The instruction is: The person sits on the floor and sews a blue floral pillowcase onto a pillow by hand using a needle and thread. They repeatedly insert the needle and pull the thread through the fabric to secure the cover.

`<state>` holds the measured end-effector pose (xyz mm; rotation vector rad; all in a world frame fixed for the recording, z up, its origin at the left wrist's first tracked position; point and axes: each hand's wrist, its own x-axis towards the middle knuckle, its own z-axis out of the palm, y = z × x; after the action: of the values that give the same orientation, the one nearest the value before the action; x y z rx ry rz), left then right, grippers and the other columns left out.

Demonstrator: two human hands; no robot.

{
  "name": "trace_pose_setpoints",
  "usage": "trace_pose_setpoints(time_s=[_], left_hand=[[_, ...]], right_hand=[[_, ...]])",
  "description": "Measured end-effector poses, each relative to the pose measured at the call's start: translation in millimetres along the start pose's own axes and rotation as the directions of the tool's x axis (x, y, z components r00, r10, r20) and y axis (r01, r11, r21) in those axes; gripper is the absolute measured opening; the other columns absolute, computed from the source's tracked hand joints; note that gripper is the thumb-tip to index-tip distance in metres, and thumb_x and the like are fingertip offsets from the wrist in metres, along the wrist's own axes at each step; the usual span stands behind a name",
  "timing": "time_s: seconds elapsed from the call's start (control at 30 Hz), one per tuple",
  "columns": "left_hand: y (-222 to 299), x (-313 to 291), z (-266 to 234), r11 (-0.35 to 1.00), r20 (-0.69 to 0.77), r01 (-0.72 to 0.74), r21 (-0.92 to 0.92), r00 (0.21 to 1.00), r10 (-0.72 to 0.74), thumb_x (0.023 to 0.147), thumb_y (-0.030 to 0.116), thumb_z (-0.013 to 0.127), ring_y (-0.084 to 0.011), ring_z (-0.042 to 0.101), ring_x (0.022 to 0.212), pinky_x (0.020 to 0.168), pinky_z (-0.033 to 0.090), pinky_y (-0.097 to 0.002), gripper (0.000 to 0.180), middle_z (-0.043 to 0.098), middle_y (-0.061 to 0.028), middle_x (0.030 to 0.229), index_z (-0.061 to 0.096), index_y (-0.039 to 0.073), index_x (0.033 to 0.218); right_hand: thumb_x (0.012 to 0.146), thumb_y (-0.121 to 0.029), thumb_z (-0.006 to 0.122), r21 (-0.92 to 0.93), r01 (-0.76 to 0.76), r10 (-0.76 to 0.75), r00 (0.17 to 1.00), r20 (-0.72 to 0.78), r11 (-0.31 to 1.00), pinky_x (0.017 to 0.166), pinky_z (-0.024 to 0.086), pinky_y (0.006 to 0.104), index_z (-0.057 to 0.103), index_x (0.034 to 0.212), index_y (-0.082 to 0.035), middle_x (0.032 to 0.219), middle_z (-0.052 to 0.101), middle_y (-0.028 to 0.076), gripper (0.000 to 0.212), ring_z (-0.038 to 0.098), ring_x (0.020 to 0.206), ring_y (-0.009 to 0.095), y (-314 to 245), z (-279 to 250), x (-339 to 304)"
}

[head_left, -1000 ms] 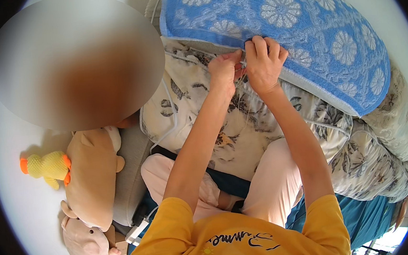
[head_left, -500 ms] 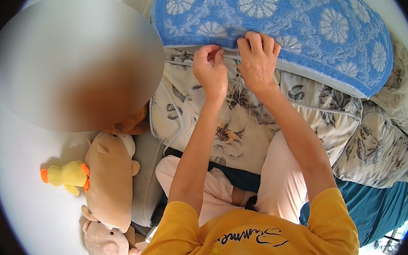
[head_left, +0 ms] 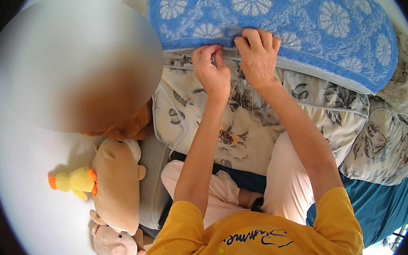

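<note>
A blue towel (head_left: 296, 19) with white flower patterns lies over a rounded, pale-edged bulk at the far side. Its near hem runs just under my fingertips. My left hand (head_left: 212, 74) is closed in a pinch at that hem, thumb against the fingers. Close beside it, my right hand (head_left: 259, 58) has its fingers curled down onto the hem, gripping the cloth. Several thin pale threads (head_left: 240, 88) hang from between my hands over the floral quilt (head_left: 244, 148). Whether the fingertips also hold a thread is hidden.
Plush toys line the left side: a yellow duck (head_left: 76, 180), a long tan one (head_left: 117, 187) and a pale pink one (head_left: 112, 247). A white cord (head_left: 182, 122) curves over the quilt. Floral pillows (head_left: 383, 147) lie at right, above a teal sheet (head_left: 378, 205). A blurred oval covers the upper left.
Both hands stay at the towel hem with nearly the same grip. The view has shifted slightly, so the toys and quilt appear a little farther right.
</note>
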<state>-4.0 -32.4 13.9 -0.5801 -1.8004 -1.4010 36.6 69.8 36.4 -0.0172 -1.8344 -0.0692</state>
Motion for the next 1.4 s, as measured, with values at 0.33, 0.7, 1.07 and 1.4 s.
trace_pose_setpoints(time_s=[0.33,0.7,1.07,1.4], left_hand=[[-3.2,1.7,5.8,0.992,-0.044,-0.114,0.05,0.992,0.116,0.075,-0.003,0.07,-0.0236,0.059,0.079,0.069,0.047,-0.0328,0.012,0.06,-0.0084,0.09,0.067,0.002,0.086],[-7.1,3.8,8.8,0.979,-0.022,-0.204,0.002,0.979,0.204,0.072,-0.007,0.07,-0.0277,0.054,0.087,0.073,0.046,-0.0358,0.019,0.056,-0.0095,0.092,0.066,0.001,0.088],[-9.6,12.4,2.8,0.904,0.045,-0.395,0.165,0.918,0.394,0.07,-0.003,0.071,-0.0247,0.053,0.084,0.076,0.04,-0.0365,0.015,0.056,-0.0043,0.09,0.066,0.005,0.083],[-13.2,31.7,-9.2,0.786,0.24,-0.583,0.205,0.808,0.538,0.066,0.003,0.072,-0.0241,0.051,0.087,0.084,0.035,-0.0399,0.017,0.053,-0.0033,0.09,0.061,0.008,0.079]], right_hand=[[0.064,-0.013,0.063,0.056,-0.017,0.016,1.0,0.018,0.998,0.075,0.034,0.0349,0.058,0.08,-0.014,0.095,0.049,-0.002,0.017,0.049,0.092,0.018,2.9,-1.1,2.2],[0.061,-0.015,0.064,-0.055,0.017,-0.02,0.999,-0.042,0.998,0.073,0.034,0.0353,0.056,0.075,-0.014,0.095,0.048,-0.001,0.016,0.048,0.091,0.018,-3.3,9.7,5.5],[0.063,-0.013,0.064,-0.011,0.031,-0.03,1.0,0.002,0.999,0.072,0.034,0.0339,0.055,0.074,-0.013,0.095,0.048,-0.001,0.014,0.048,0.089,0.018,2.1,-0.7,4.6],[0.064,-0.013,0.064,0.044,-0.004,0.001,0.998,0.068,0.999,0.074,0.036,0.0352,0.056,0.072,-0.01,0.097,0.048,0.003,0.011,0.048,0.093,0.021,-2.5,-15.3,8.2]])
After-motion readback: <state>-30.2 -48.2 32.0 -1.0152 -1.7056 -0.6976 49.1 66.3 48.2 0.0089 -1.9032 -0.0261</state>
